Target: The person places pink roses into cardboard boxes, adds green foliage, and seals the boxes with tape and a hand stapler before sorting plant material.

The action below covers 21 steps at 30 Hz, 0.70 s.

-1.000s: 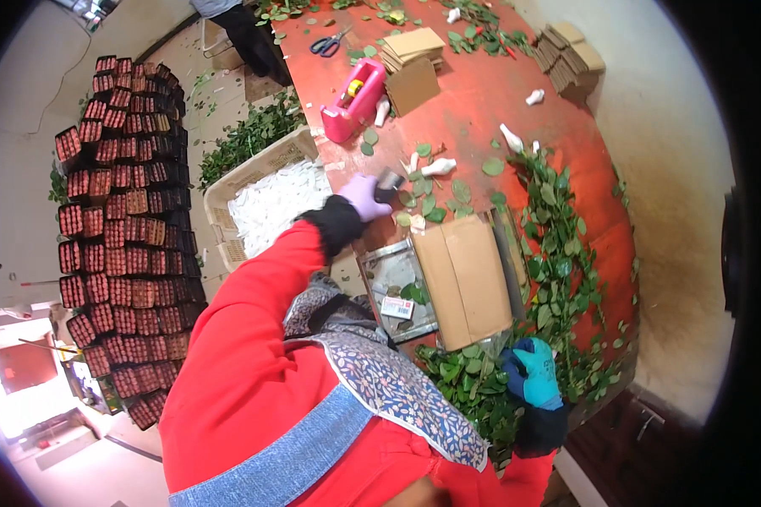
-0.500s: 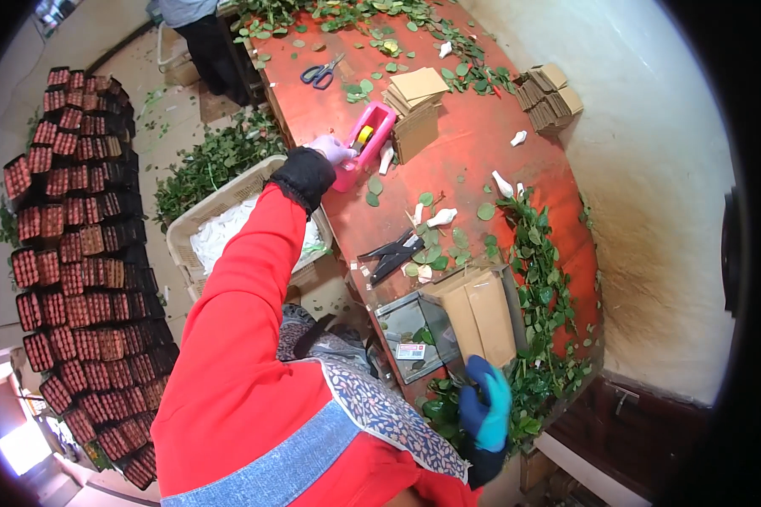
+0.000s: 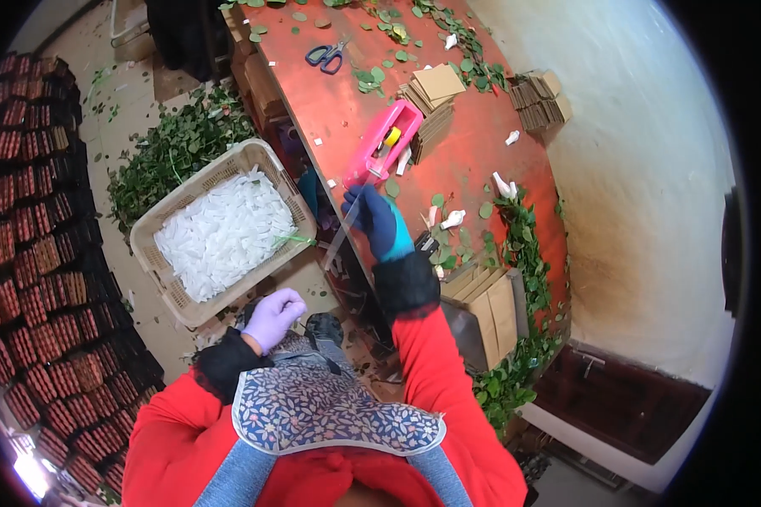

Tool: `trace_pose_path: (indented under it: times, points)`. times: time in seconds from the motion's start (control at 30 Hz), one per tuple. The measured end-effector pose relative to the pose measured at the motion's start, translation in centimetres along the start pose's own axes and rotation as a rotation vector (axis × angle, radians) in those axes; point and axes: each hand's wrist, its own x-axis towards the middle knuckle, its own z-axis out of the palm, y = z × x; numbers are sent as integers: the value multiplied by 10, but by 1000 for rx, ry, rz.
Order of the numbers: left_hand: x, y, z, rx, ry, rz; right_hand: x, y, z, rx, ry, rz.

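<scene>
Your right hand (image 3: 376, 221) seems to pinch the tape strip (image 3: 342, 236) – slack could self-stick it – while your left hand's (image 3: 277, 319) grip can't be told.

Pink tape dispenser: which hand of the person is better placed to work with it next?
Right, most likely: the blue-gloved right hand is at the near end of the pink tape dispenser. The lilac-gloved left hand is farther from it, close to the apron.
</scene>
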Motion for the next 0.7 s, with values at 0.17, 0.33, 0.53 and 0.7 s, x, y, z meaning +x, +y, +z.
trace_pose_path:
  times: [0.17, 0.33, 0.53, 0.7]
  points:
    - [36, -35, -10, -1, -48, -18, 66, 40, -43, -163, 77, 77]
    - [22, -77, 12, 21, -213, -191, -19, 43, -67, -455, 19, -280]
    - [23, -12, 167, 134, -735, -130, -262, -80, -176, -579, 400, -643]
    - [4, 39, 354, 178, -917, -44, -339, -117, -354, -269, 654, -493]
